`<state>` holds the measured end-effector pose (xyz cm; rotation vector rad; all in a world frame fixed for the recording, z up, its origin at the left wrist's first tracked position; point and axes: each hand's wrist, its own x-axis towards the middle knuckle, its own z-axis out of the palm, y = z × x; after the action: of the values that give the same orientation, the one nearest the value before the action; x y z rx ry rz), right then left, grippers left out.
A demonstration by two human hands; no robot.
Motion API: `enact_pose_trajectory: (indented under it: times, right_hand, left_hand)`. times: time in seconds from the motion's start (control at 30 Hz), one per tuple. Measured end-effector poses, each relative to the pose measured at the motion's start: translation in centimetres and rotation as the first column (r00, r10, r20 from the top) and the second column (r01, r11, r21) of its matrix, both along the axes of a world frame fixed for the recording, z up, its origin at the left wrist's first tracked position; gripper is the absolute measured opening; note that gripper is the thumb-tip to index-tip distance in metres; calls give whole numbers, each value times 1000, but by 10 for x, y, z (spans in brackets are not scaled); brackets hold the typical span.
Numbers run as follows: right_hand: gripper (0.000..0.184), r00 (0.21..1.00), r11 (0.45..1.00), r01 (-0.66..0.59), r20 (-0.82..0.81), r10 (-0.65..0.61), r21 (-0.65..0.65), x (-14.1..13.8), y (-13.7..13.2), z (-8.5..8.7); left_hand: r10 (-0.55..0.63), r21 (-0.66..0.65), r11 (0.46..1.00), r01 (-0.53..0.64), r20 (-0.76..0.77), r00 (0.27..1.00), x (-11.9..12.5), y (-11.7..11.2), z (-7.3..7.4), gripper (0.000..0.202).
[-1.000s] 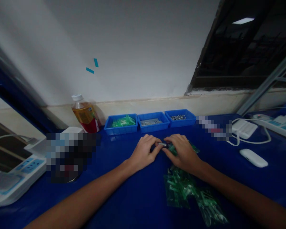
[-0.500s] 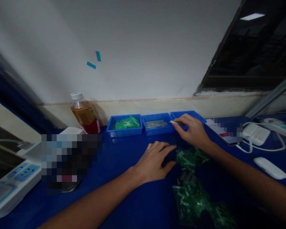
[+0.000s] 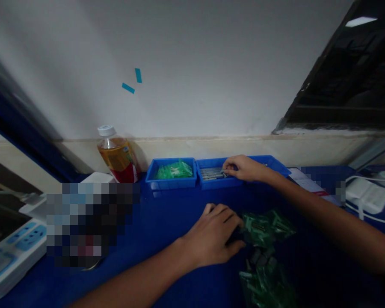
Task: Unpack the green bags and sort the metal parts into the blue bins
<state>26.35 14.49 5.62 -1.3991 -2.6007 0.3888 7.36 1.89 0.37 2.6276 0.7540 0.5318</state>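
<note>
While the surface [image 3: 167, 214] carries the middle tray [image 3: 216, 183], your left hand [image 3: 215, 233] arches loosely spread in front; your right hand [image 3: 243, 168] dips into the tray at its metal rods [image 3: 210, 173], though whether it pinches one cannot be told. These should feel light, stiff and slick, best held mid-length.

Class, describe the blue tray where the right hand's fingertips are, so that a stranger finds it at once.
Start at the large pale wall and drop to the blue table at its foot. Of three in a row there, take the middle blue tray. It holds slim grey metal bars, while the left tray holds green pieces.
</note>
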Motion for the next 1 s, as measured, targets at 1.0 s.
enact_pose_trajectory:
  times: [1.0]
  right_hand:
    - [30,850,948,304,-422,-315,-94,5,-123,-6]
  left_hand:
    - [316,-76,949,-307,188,930,1,0,-5,3]
